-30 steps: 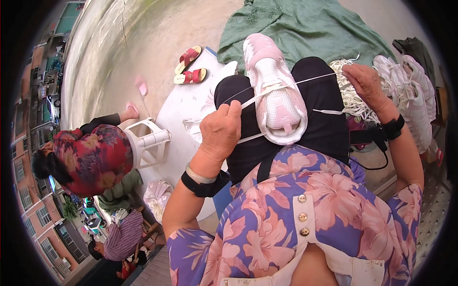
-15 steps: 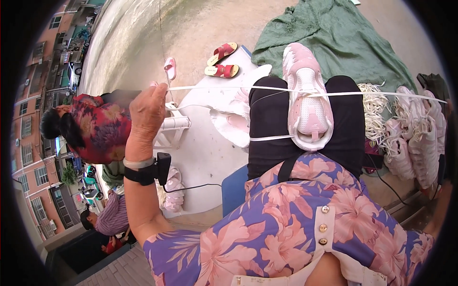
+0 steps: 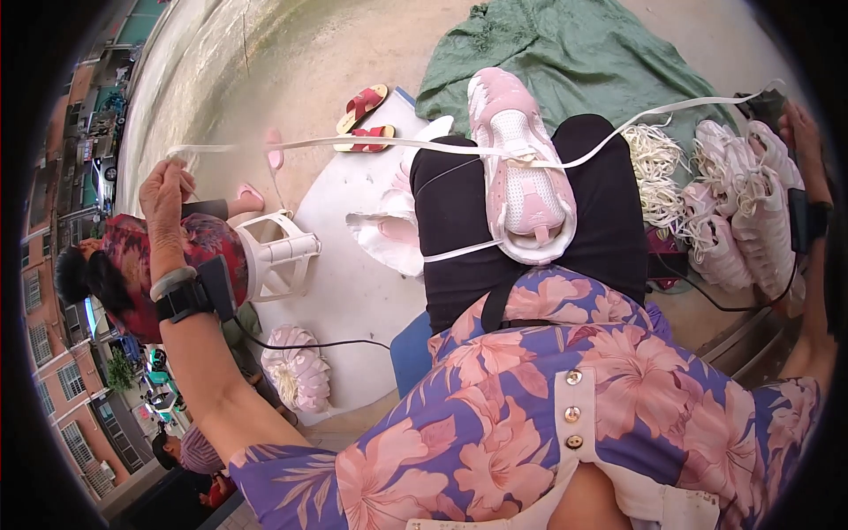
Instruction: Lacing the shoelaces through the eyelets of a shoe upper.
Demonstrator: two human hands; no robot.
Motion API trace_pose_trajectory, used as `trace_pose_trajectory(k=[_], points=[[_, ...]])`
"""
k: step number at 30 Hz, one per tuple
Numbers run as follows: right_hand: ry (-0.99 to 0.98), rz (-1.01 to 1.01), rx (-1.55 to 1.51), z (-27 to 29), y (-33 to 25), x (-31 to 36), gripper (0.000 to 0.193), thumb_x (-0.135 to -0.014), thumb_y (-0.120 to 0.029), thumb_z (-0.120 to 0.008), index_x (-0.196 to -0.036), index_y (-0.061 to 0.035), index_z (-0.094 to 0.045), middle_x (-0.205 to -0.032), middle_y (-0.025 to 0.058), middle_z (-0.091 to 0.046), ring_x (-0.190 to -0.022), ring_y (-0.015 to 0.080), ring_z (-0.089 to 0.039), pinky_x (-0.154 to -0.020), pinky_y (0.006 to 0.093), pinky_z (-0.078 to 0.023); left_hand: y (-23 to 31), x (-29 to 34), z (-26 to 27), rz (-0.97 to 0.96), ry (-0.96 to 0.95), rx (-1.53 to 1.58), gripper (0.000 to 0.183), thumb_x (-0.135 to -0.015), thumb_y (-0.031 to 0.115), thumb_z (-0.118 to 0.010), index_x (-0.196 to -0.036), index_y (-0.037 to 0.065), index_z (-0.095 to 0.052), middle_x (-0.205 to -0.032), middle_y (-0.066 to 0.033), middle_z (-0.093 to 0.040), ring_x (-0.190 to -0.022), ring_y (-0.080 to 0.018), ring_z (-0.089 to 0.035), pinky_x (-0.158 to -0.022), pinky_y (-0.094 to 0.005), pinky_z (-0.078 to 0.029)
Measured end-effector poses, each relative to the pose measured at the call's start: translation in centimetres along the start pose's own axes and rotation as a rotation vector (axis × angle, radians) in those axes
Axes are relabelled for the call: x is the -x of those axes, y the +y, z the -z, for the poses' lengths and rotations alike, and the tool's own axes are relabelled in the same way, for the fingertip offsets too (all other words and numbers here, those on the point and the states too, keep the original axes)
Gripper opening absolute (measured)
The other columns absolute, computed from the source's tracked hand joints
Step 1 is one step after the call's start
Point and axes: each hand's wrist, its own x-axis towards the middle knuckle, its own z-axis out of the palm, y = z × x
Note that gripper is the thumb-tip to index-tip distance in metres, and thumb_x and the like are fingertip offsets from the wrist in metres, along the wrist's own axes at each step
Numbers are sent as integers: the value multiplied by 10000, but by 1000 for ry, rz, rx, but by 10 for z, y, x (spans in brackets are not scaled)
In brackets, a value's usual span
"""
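Observation:
A pink and white sneaker (image 3: 523, 150) rests lengthwise on my lap between my thighs, its heel toward me. A flat white shoelace (image 3: 380, 141) runs through its lacing area and stretches out to both sides. Out to the left, my left hand (image 3: 165, 199) is raised with its fingers closed on one end of the lace. My right hand (image 3: 799, 137) is at the far right rim, close to the other lace end, which curves upward in a slack bend; its fingers are dark and partly cut off. A thin white band (image 3: 464, 251) crosses my left thigh by the shoe's heel.
At right are a bundle of white laces (image 3: 655, 172) and several pink-white sneakers (image 3: 751, 203). A green cloth (image 3: 565, 62) lies ahead. Leftward are red sandals (image 3: 364, 119), a white stool (image 3: 278, 252), a bunch of pink shoes (image 3: 296, 367) and a person in red (image 3: 190, 252).
My left hand has moved outward to the left. The lace, nearly straight before, now bends upward on the right. My right hand and forearm have come further into view.

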Motion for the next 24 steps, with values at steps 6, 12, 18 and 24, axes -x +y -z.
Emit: trace_pose_trajectory(k=[6, 12, 18, 24], points=[[-635, -188, -848, -176, -141, 144, 321, -904, -386, -540, -793, -90, -594, -649, -51, -496, -582, 31, -474, -484, 171, -406, 28, 122, -175, 251, -874, 244, 323, -913, 333, -524, -772, 53, -605, -550, -17, -567, -378, -56, -483, -351, -162, -338], [-824, -325, -1064, -223, -213, 180, 229, -906, -253, -566, -815, -45, -600, -662, -15, -545, -499, 30, -468, -398, 168, -361, 74, 174, -257, 327, -1011, 638, 270, -939, 285, -489, -826, 51, -560, -570, -36, -585, -380, -59, -497, -339, -160, -353], [-699, -229, -1081, -253, -232, 168, 85, -866, -104, -573, -852, -25, -599, -740, 30, -611, -541, 55, -526, -445, 179, -406, 103, 178, -280, 264, -999, 875, 213, -943, 241, -505, -900, 41, -562, -770, -70, -639, -513, -77, -570, -440, -184, -444], [-585, -173, -1166, -263, -243, 162, 91, -854, -112, -591, -899, -37, -614, -736, 0, -597, -610, 45, -543, -500, 169, -424, 114, 182, -299, -72, -906, 632, 267, -933, 195, -521, -1126, 25, -593, -759, 14, -583, -579, -27, -540, -482, -169, -423]])
